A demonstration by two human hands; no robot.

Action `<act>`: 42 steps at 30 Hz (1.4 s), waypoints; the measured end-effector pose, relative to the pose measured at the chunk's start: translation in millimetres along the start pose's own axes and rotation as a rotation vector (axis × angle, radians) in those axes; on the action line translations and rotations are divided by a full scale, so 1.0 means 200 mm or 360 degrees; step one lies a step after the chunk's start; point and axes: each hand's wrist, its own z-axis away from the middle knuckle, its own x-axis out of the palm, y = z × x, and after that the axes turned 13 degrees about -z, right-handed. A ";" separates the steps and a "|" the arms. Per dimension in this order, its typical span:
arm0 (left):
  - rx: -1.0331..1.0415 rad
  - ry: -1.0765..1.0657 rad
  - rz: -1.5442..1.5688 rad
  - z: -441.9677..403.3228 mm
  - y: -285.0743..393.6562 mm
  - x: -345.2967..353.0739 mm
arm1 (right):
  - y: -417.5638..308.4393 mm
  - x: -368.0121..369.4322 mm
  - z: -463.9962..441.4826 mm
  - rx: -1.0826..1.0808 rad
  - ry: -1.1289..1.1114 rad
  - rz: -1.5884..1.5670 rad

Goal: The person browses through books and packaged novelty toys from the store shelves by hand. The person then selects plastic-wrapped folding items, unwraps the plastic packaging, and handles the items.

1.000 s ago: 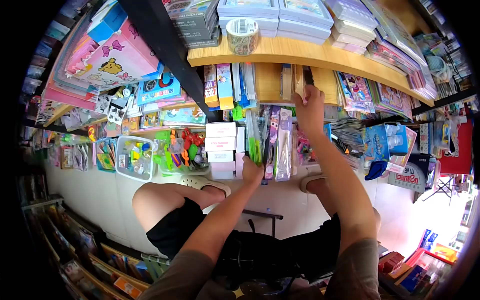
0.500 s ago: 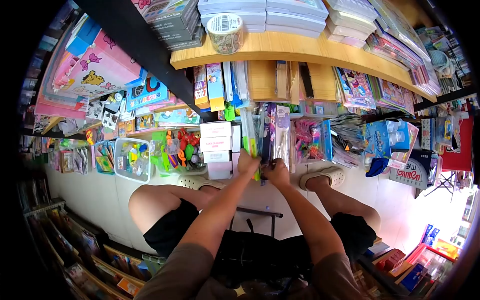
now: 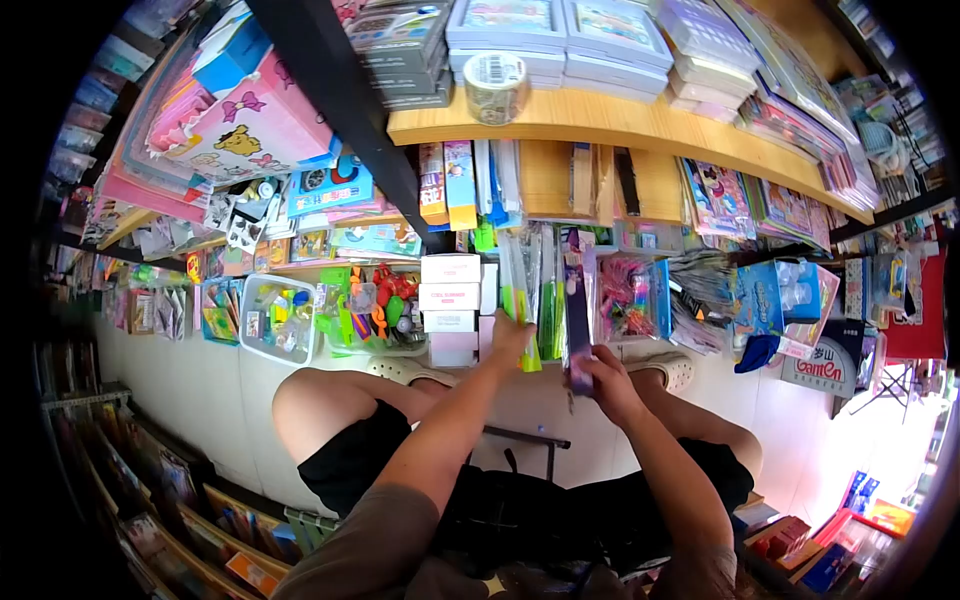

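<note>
My right hand (image 3: 606,384) is closed around the near end of a long, narrow dark purple packet (image 3: 579,325), which stands tilted up against the lower shelf. My left hand (image 3: 511,338) grips the lower part of some long clear packets with yellow-green ends (image 3: 527,345); its fingertips are partly hidden. Between the two hands stand more slim clear packets with green contents (image 3: 550,310). Directly left of my left hand is a stack of small white and pink boxes (image 3: 450,295).
A wooden shelf (image 3: 620,118) overhangs the goods, with a roll of tape (image 3: 496,88) at its edge. A white tub (image 3: 282,345) and a bin of colourful toys (image 3: 375,310) stand left. Bagged rainbow items (image 3: 630,290) are at right. A dark metal frame (image 3: 530,440) stands between my legs.
My right hand has moved right and toward me with the dark purple packet, away from my left hand. A gap showing green-filled packets has opened between them. The whole view has shifted slightly.
</note>
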 end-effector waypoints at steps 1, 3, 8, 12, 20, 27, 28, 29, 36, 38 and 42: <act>0.0008 0.0025 0.0042 0.02 0.03 0.00 | -0.02 0.01 0.08 0.0016 -0.0007 0.0059; 0.0061 0.0097 0.0111 0.01 0.01 0.05 | 0.02 -0.03 0.21 -0.0206 -0.0099 0.0360; -0.0086 0.0061 0.0323 -0.07 -0.05 0.17 | -0.03 0.19 0.34 -0.0891 -0.0257 0.1099; 0.0006 0.0017 0.0484 -0.05 -0.03 0.13 | -0.16 0.51 0.20 -0.1255 -0.0159 0.1462; 0.0337 -0.0102 0.0861 -0.03 0.00 0.05 | -0.23 0.84 -0.07 -0.1347 0.0035 0.1777; 0.0413 -0.0149 0.0903 0.00 0.00 0.03 | -0.19 0.89 -0.13 -0.1438 0.0061 0.1849; 0.0416 -0.0159 0.0895 0.01 -0.01 0.03 | -0.19 0.90 -0.14 -0.1428 0.0064 0.1839; 0.0411 -0.0166 0.0882 0.03 -0.02 0.02 | -0.20 0.91 -0.15 -0.1418 0.0065 0.1828; 0.0231 -0.0221 0.0686 0.21 0.00 -0.15 | -0.28 1.14 -0.32 -0.1579 0.0021 0.1619; 0.0245 -0.0255 0.0713 0.22 -0.02 -0.16 | -0.27 1.11 -0.34 -0.1711 0.0064 0.1698; 0.0239 -0.0349 0.0723 0.28 -0.03 -0.22 | -0.22 0.97 -0.35 -0.1754 0.0054 0.1670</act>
